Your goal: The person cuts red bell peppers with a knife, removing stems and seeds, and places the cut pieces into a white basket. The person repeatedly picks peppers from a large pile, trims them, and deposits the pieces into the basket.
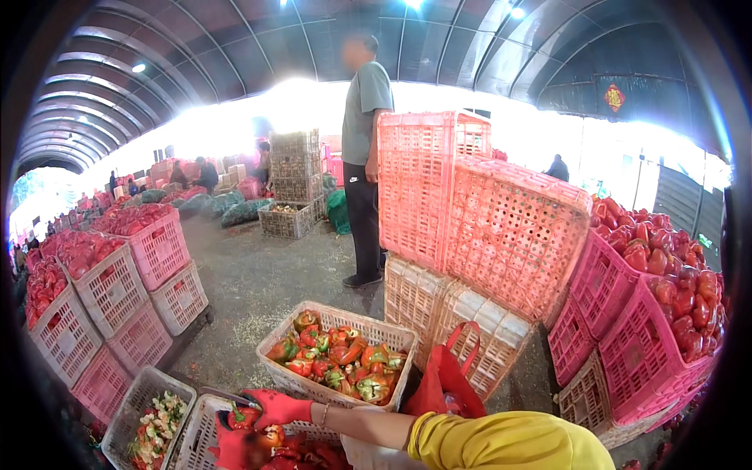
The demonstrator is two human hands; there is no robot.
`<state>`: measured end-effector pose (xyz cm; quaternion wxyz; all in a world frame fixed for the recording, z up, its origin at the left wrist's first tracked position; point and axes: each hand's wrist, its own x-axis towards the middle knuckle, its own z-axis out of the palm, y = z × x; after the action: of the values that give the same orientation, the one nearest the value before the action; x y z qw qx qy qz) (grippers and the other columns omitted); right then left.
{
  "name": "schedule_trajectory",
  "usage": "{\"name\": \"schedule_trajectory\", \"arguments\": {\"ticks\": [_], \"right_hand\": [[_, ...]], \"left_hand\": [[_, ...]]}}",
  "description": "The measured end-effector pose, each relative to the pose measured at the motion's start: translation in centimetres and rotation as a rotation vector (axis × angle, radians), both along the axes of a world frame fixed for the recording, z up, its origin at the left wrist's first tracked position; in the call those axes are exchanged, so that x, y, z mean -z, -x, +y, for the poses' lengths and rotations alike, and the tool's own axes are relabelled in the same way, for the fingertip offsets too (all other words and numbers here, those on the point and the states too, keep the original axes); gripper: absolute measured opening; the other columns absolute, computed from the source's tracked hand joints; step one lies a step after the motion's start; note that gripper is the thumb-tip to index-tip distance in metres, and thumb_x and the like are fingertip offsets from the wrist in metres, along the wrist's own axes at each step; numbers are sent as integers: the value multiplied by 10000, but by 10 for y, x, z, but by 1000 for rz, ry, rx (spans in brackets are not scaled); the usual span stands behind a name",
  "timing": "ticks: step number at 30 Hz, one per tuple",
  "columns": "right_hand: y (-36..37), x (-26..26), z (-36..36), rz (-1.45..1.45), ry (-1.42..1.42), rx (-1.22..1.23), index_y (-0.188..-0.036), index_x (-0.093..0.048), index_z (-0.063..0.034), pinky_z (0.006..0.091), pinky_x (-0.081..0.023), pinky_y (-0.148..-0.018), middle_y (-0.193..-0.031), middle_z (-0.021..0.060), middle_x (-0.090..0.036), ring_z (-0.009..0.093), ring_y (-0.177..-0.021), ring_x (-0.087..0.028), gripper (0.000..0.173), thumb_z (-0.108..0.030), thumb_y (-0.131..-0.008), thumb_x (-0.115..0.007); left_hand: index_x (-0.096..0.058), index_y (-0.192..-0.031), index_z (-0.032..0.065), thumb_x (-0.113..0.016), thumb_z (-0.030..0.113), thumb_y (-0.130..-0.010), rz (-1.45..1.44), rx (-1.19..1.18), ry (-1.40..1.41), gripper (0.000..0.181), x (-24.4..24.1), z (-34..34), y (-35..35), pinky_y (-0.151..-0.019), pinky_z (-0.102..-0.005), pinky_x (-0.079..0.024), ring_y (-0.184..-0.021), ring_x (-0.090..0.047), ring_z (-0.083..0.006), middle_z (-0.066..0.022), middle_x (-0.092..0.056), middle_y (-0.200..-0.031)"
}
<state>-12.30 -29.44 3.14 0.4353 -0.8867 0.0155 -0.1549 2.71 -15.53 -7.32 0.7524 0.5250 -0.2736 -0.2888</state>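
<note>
My right hand [279, 407], in a red glove, is closed around a knife [226, 396] whose blade points left. Just below it, my left hand [232, 442], also gloved in red, holds a red bell pepper [242, 418]. Both hands are over a white plastic crate [197, 432] with red peppers [302, 455] inside; part of that crate is cut off by the picture's lower rim. To its left, a grey crate [150, 379] contains pale pepper cores and seeds [158, 426]. Beyond my hands, another white crate [335, 311] is filled with red and green peppers [338, 355].
A red bag [437, 385] leans by stacked empty pink crates [517, 229]. Pink crates [628, 346] heaped with red peppers rise at right; more pepper crates [108, 294] stand at left. A person [367, 117] stands beyond on the concrete floor [252, 276].
</note>
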Motion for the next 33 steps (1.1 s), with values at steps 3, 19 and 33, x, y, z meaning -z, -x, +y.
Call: {"name": "schedule_trajectory", "arguments": {"ticks": [3,19,33], "right_hand": [[-1,1,-3,36,22,-19,-1379,-405,10,386,-424,-997,-1260,244,-545,367,-1174,-529,908,-302,-602,-756],[-10,41,-23,-63,-43,96,-1223,-576,-59,374,-471,-880,-1099,177,-629,289,-1015,-602,570,-308,-727,-702],[0,25,-5,-63,-547,199,-1078,-621,-69,287,-500,-662,-819,36,-631,117,-734,-598,349,-274,-807,-700]], "left_hand": [[-414,-1263,70,-736,-78,-640,19,31,-4,717,-6,4,6,-723,-339,-524,-999,-572,-223,-102,-551,-1138],[-345,-1372,38,-730,-71,-666,86,159,-89,812,-5,24,-3,-914,-347,-486,-1148,-511,-231,-134,-497,-1248],[-360,-1379,-4,-605,234,-932,-452,-338,-343,562,-16,10,17,-985,-313,-414,-1143,-504,-210,-109,-506,-1262]]}}
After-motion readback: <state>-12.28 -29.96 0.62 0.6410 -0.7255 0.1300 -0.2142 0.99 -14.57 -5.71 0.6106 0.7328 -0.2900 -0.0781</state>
